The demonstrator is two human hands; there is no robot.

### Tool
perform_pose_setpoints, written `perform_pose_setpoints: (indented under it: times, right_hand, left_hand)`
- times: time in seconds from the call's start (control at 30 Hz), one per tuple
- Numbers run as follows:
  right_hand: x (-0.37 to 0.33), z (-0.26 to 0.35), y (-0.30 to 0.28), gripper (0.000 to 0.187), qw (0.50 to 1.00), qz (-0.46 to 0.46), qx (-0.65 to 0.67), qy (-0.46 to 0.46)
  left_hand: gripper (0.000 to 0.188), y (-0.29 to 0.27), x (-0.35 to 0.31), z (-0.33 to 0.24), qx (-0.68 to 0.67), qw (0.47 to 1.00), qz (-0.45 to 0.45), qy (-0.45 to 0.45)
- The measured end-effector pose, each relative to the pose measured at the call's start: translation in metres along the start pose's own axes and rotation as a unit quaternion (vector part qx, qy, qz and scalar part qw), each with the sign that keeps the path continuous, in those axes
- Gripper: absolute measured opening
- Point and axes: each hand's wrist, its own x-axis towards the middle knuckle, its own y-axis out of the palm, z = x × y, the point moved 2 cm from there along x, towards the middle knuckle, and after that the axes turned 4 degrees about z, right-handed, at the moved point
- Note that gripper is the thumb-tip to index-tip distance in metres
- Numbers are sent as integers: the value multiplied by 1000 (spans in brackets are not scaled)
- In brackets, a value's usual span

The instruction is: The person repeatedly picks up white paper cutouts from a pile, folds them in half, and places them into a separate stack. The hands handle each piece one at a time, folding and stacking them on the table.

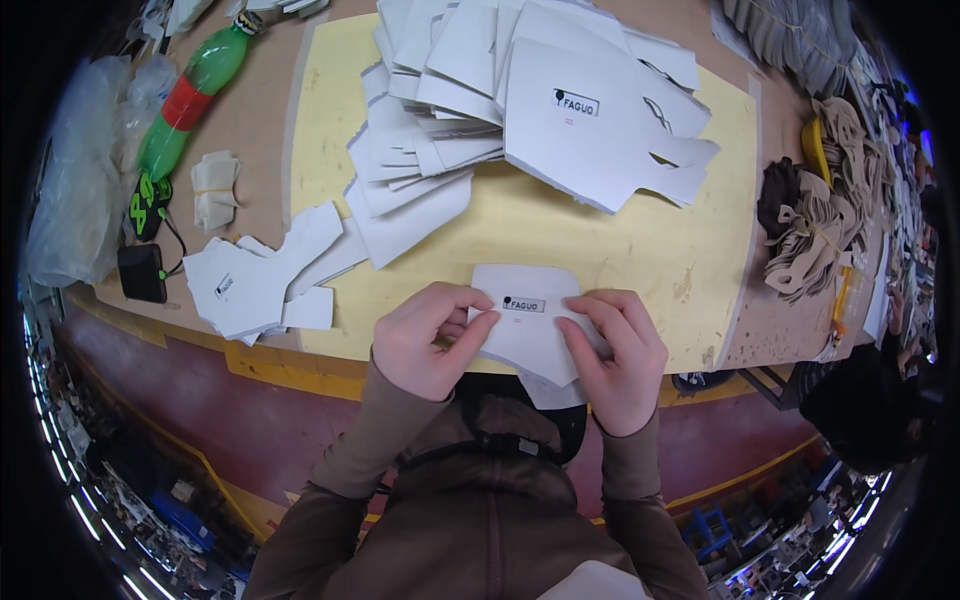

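A white cut panel [532,345] with a small printed label patch lies at the near edge of the table, its lower corner hanging over the edge. My left hand [425,335] pinches its left side between thumb and fingers. On the opposite side, my right hand [618,350] grips the panel's right edge, thumb below and fingers above. Beyond my hands, a large fanned stack of white panels [590,110] spreads over the yellow sheet [540,225]; its top panel bears the same kind of patch. A smaller pile of similar panels [250,285] rests left of my left hand.
At the left are a green bottle [212,62], a black power bank [142,273], a banded beige bundle [214,190] and a clear plastic bag [75,190]. Tan cut pieces [805,240] heap at the right, with grey banded pieces [790,35] at the far right.
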Motion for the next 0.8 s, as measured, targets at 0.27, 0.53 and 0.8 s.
perform_pose_setpoints:
  times: [0.27,0.53,0.8]
  right_hand:
    - [-1,-3,3,18,1000,-10,6,-18]
    - [-1,-3,4,17,1000,-6,3,-11]
    - [0,-4,3,17,1000,-3,1,-8]
  left_hand:
    - [9,1,1,2,0,1000,-8,-5]
    - [9,1,1,2,2,1000,-7,-18]
    - [10,1,2,2,7,1000,1,-14]
